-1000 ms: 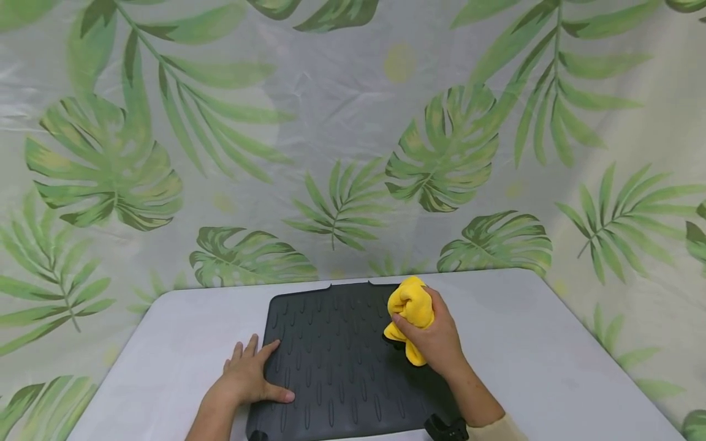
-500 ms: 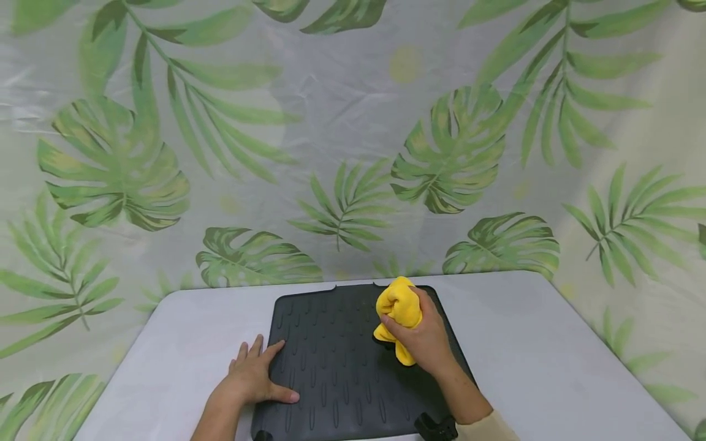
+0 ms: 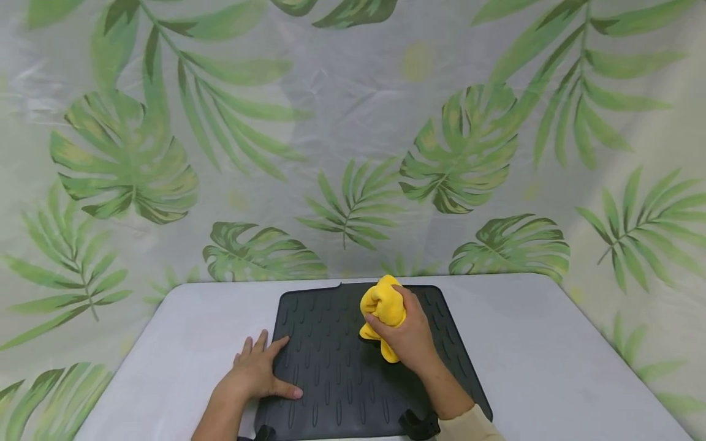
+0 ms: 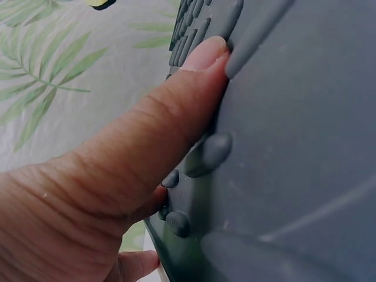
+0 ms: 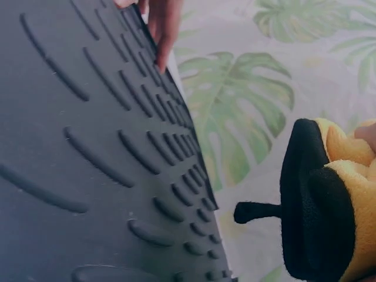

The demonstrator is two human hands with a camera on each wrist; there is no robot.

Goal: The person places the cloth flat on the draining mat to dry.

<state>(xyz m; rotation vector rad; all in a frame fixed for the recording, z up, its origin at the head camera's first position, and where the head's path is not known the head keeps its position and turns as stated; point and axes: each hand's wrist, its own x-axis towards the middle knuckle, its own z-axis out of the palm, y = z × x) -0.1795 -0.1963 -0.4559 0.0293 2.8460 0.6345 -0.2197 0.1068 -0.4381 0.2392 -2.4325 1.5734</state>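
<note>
A dark grey ridged floor mat (image 3: 325, 367) with a raised rim lies on the table. My left hand (image 3: 248, 373) rests across its left edge, fingers spread; in the left wrist view the thumb (image 4: 158, 111) is stretched along the ridged surface. My right hand (image 3: 415, 340) grips a bunched yellow cloth (image 3: 382, 306) over the right half of the mat. Seen from the right wrist, the cloth (image 5: 314, 211) has a black side and a small black loop (image 5: 258, 211), and a gap shows between it and the mat.
The white table (image 3: 540, 355) extends on both sides of the mat. Behind it hangs a pale curtain (image 3: 353, 110) printed with green leaves. Black wrist mounts (image 3: 418, 425) show at the bottom of the head view.
My right hand has moved left over the mat with the yellow cloth. The left hand stays on the mat's left edge, while the head view has shifted slightly.
</note>
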